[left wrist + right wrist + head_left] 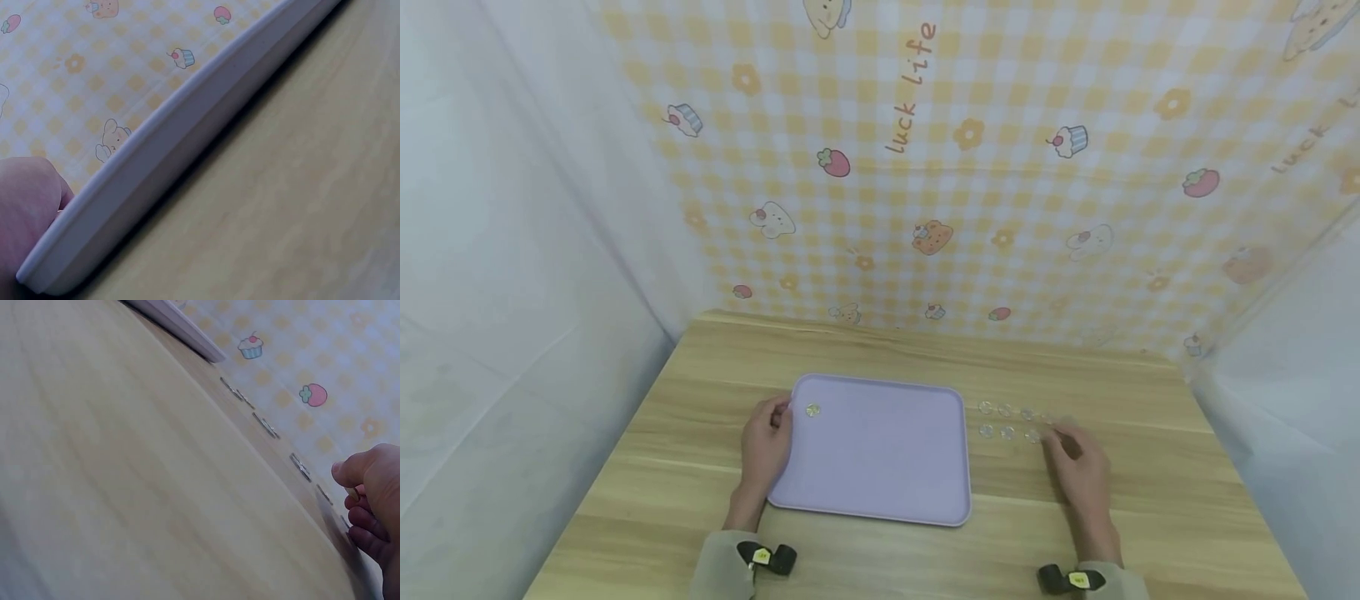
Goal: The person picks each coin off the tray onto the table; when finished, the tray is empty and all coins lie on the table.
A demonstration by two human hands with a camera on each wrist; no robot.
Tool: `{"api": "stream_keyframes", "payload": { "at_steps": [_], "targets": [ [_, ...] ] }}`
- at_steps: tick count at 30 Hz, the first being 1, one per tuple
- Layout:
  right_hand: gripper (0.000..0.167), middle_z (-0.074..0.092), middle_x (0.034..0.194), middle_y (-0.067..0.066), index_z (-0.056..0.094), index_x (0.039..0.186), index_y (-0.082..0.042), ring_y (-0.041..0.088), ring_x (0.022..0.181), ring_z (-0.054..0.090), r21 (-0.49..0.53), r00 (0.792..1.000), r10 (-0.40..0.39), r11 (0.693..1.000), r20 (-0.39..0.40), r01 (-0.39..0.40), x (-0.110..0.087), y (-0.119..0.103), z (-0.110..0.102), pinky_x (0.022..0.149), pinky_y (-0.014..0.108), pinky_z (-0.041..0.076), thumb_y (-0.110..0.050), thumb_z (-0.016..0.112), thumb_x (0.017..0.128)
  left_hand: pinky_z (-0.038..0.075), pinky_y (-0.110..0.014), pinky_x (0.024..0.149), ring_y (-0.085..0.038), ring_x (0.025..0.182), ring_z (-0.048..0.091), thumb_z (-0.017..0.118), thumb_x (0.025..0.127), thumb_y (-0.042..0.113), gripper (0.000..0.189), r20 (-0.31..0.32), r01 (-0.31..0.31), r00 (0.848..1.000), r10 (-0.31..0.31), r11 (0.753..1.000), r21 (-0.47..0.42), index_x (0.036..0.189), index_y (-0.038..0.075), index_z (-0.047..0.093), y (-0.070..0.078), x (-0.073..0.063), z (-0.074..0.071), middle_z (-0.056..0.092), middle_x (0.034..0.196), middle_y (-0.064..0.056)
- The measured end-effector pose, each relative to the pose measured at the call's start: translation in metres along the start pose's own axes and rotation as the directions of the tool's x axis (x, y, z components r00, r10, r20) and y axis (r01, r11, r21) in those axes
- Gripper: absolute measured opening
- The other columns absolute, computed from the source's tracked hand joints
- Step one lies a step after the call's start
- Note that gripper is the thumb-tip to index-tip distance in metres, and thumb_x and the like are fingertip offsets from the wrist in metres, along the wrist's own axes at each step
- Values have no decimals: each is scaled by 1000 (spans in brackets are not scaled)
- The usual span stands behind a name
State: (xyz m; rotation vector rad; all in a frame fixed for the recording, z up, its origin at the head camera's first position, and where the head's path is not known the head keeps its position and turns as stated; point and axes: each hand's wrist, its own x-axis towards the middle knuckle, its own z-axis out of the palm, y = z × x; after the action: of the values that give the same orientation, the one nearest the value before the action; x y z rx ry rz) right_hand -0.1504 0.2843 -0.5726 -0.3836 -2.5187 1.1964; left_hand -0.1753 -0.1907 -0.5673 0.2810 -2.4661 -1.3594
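Note:
A lilac rectangular tray [872,450] lies on the wooden table, with one small gold-toned round disc [813,410] near its upper left corner. My left hand [767,442] grips the tray's left rim; in the left wrist view part of that hand [28,215] shows at the rim. To the tray's right, several small, clear-looking round discs [1007,432] lie in two rows. Over the right end of these rows is my right hand [1082,471], thumb and fingers bent close together. In the right wrist view I cannot tell whether its fingertips [340,472] pinch a disc.
The wooden table [1165,467] reaches back to a yellow checked cloth [1000,192] with cartoon prints. White sheets [535,250] hang at both sides. Each sleeve carries a black wrist camera [784,559].

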Motion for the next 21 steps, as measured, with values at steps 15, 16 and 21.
{"api": "stream_keyframes", "payload": {
  "at_steps": [15, 16, 21],
  "targets": [
    [20, 64, 114, 21, 69, 108, 2, 39, 117, 53, -75, 985, -174, 982, -6, 173, -3, 4, 2, 103, 58, 38, -10, 71, 91, 48, -24, 70, -19, 85, 58, 57, 98, 12, 24, 4, 23, 1000, -23, 1000, 10, 119, 4, 67, 1, 1, 0, 65, 100, -10],
    [19, 64, 112, 21, 69, 107, 2, 39, 117, 53, -79, 983, -184, 980, -4, 183, -3, 4, 3, 103, 57, 38, -10, 71, 91, 48, -24, 70, -19, 85, 58, 57, 98, 12, 25, 3, 23, 1000, -23, 1000, 10, 119, 4, 67, 0, 1, 0, 65, 100, -9],
    [15, 65, 111, 19, 69, 103, 0, 36, 116, 55, -89, 984, -180, 980, -7, 179, -2, 8, 4, 103, 55, 39, -9, 71, 91, 48, -23, 70, -19, 85, 58, 58, 98, 11, 24, -1, 15, 1000, -15, 1000, 12, 119, 5, 67, -1, 1, -1, 66, 101, -9]
  ]
}}
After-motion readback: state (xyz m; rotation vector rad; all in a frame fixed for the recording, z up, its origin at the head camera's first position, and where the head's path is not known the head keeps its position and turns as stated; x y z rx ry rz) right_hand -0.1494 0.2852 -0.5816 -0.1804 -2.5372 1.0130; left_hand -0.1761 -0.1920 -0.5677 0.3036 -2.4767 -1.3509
